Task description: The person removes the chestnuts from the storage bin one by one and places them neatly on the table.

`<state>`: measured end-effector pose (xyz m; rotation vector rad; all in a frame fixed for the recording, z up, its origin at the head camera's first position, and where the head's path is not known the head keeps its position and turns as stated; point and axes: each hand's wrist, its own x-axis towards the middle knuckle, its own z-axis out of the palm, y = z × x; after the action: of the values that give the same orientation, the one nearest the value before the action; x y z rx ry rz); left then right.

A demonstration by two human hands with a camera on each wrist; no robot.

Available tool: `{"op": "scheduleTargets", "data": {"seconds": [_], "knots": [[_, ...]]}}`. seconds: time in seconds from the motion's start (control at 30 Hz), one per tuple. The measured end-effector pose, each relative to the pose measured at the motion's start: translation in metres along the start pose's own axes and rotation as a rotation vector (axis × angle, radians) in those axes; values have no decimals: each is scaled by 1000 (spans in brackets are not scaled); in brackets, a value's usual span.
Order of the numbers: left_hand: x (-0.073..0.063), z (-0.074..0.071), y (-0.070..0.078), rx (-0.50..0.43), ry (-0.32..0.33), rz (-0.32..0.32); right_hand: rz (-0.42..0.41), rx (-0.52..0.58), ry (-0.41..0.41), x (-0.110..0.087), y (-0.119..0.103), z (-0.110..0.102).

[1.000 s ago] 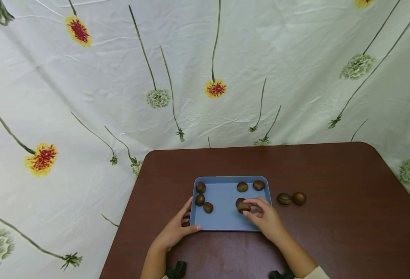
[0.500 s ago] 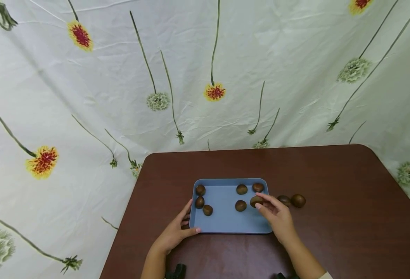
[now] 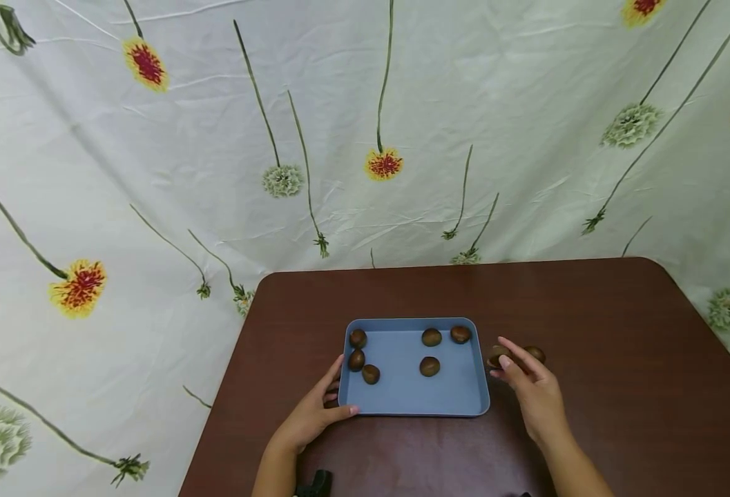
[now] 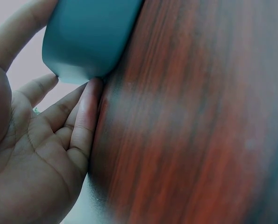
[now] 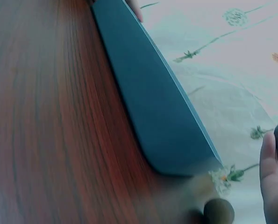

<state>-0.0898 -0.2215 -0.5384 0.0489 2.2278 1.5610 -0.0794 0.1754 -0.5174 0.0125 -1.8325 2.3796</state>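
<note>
Cloth backdrop [image 3: 203,124]: white, flower-printed, hanging behind the work and down the left; presumably put up as a plain ground behind it.
Table [image 3: 619,359]: dark red-brown wood grain, rounded far corners; gives both hands a flat working surface.
Tray [image 3: 396,400]: blue, rectangular, long side facing the person. Raised walls probably keep round contents from rolling off.
Left hand [image 3: 311,414]: at the tray's near-left corner, thumb on the near rim, fingers fairly straight along the left wall. Spread, not curled; likely bracing the tray against sliding.
Right hand [image 3: 537,397]: just beyond the tray's right wall, a narrow gap between thumb and fingertips, filled by one chestnut. A fingertip pinch seems suited to so small and round a thing.
Left trio: chestnuts [image 3: 356,359] in the tray's left part, two along the left wall, one slightly nearer the person.
Right trio: chestnuts [image 3: 431,337] in the tray's right part, two near the far wall, one closer to the middle; well apart from the left trio.
Loose chestnut [image 3: 536,354]: on the table, partly hidden behind the right forefinger.
Pinched chestnut [image 3: 497,355]: outside the tray, right side; whether it touches the table, cannot tell.
</note>
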Motion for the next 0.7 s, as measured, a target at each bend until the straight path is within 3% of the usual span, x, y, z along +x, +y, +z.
{"op": "scheduleTargets", "data": {"seconds": [0.33,0.7], "knots": [[2,-2,-4,4,-14,0,-11,-73,46,-7,-9,-33],[3,-3,-4,13,-20,-5,192,-180,283,-5,-21,-57]]}}
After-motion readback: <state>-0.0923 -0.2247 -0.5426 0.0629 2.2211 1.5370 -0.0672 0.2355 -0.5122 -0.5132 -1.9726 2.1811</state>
